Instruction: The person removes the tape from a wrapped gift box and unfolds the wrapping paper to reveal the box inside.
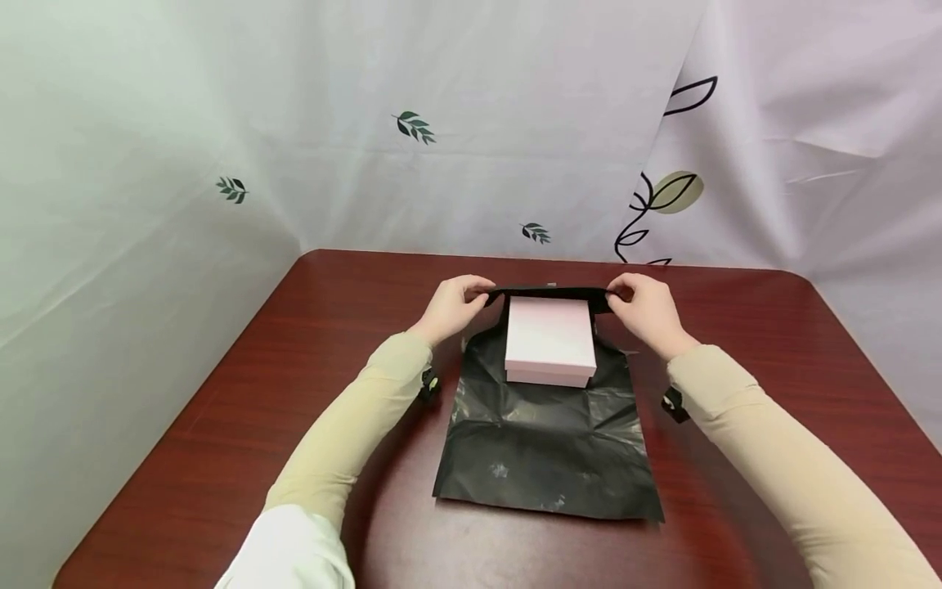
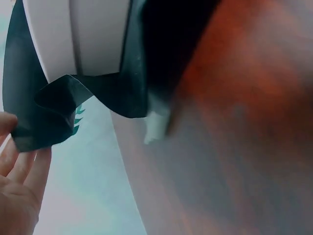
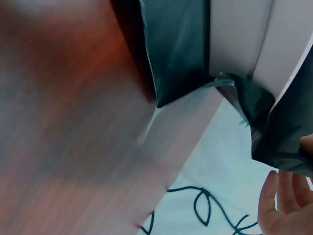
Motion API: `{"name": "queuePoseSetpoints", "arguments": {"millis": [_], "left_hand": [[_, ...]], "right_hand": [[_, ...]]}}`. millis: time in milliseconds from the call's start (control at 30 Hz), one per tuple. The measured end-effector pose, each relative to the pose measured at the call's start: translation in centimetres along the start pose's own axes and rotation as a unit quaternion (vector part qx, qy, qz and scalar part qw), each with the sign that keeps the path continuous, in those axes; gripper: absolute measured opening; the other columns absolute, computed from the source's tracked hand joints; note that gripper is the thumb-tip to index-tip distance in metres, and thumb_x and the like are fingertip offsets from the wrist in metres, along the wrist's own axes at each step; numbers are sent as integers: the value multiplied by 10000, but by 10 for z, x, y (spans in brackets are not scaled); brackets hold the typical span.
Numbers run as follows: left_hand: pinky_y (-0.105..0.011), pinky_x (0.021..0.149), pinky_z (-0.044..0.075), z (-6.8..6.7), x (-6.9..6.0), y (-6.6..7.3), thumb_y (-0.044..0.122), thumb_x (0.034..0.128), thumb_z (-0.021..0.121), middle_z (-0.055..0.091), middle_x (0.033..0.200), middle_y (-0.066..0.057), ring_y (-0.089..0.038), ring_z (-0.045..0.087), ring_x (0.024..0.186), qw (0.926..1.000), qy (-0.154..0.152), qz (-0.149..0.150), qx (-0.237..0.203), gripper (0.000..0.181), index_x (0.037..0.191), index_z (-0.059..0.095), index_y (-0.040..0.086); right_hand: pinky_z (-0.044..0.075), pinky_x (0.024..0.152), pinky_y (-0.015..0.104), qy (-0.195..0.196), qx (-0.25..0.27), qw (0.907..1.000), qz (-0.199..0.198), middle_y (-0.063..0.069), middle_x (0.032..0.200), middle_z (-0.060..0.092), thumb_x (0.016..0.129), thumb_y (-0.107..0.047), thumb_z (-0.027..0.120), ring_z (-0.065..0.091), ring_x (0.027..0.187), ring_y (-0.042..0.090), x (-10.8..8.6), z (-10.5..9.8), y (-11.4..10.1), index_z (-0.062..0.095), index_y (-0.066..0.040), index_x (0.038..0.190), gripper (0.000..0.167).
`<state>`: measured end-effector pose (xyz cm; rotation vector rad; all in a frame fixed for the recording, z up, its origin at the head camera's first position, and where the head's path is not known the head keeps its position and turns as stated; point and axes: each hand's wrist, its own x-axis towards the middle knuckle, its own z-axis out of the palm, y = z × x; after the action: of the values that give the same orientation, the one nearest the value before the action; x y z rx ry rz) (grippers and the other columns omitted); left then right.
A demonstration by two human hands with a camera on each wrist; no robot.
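Note:
A black plastic mailing bag lies flat on the table. On top of it, towards its far end, sits a pale pink lidded box. My left hand pinches the far left corner of the bag, and my right hand pinches the far right corner. Between them the bag's far edge is raised in a taut strip behind the box. In the left wrist view the left hand has the bag between thumb and fingers. In the right wrist view the right hand grips its corner the same way.
The dark red wooden table has rounded far corners. White cloth with leaf prints hangs behind it and along both sides. A whitish strip sticks out beside the bag in the left wrist view. Each wrist carries a small black camera.

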<state>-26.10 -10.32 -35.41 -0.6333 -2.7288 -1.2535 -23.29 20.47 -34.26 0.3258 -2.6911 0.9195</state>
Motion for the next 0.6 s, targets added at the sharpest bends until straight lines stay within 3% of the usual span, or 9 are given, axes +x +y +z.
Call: {"name": "queuePoseSetpoints", "arguments": {"millis": [133, 267, 500, 600], "left_hand": [[-355, 902, 491, -1, 9, 1, 12, 951, 502, 615, 1215, -100, -227, 596, 1102, 9994, 273, 144, 147, 289, 1200, 635, 73], [-350, 860, 478, -1, 16, 3, -25, 941, 480, 598, 1196, -110, -225, 575, 1054, 9975, 412, 464, 341, 323, 1223, 615, 57], [-329, 756, 442, 2, 17, 8, 71, 948, 519, 513, 1284, -108, -211, 528, 808, 9878, 117, 867, 1287, 414, 1361, 496, 85], [-350, 777, 446, 3, 13, 10, 99, 946, 528, 419, 1362, -142, -240, 513, 872, 9846, 90, 989, 1436, 506, 1434, 394, 93]], "right_hand": [[451, 717, 451, 200, -36, 9996, 186, 236, 996, 636, 928, -107, 553, 577, 789, 330, 13, 1, 5, 638, 39, 1035, 200], [443, 723, 489, 503, -484, 9974, 202, 254, 1002, 592, 929, -144, 573, 551, 827, 373, 22, 4, 9, 646, 66, 1063, 260], [467, 660, 511, 827, -1141, 9884, 567, 223, 991, 666, 907, -205, 634, 607, 836, 412, 32, 2, 13, 696, 6, 1070, 273], [478, 630, 508, 866, -1197, 9863, 733, 210, 996, 695, 906, -233, 637, 639, 804, 413, 34, 1, 13, 699, -13, 1076, 285]]}}
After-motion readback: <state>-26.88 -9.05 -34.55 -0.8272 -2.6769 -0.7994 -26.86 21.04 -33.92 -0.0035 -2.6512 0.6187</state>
